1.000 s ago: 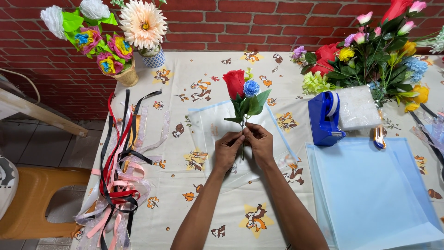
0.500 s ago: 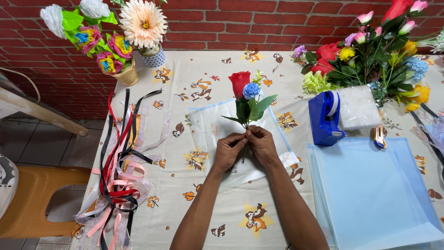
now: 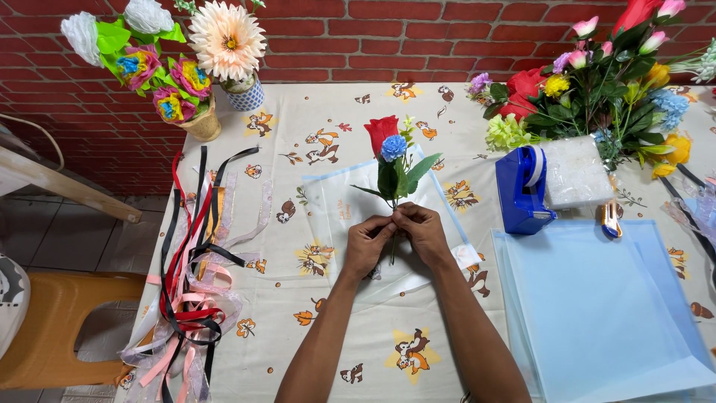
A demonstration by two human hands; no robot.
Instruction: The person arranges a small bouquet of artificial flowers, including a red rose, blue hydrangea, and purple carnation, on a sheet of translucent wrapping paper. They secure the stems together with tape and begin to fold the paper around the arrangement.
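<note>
- Red brick wall (image 3: 462, 37) runs behind the desk (image 3: 328, 336), which wears a cream cloth printed with little cartoon animals.
- Both my hands meet over the middle of the desk, fingers pressed together on the stems of a small bunch.
- My left hand (image 3: 367, 245) pinches the stems from one side, my right hand (image 3: 424, 233) from the other, the two touching.
- That bunch is a red rose (image 3: 381, 131) and a blue flower (image 3: 393, 148) with green leaves, held upright above a clear wrapping sheet (image 3: 335, 213) lying flat on the desk.
- To my right stands a blue tape dispenser (image 3: 520, 190), just beside a stack of pale blue paper (image 3: 597, 313).
- A heap of mixed flowers (image 3: 597, 82) lies at the far right corner.
- Ribbons (image 3: 190, 276) in red, black and pink trail over the left edge.
- Paper flowers in a pot (image 3: 201, 123) sit at the far left.
</note>
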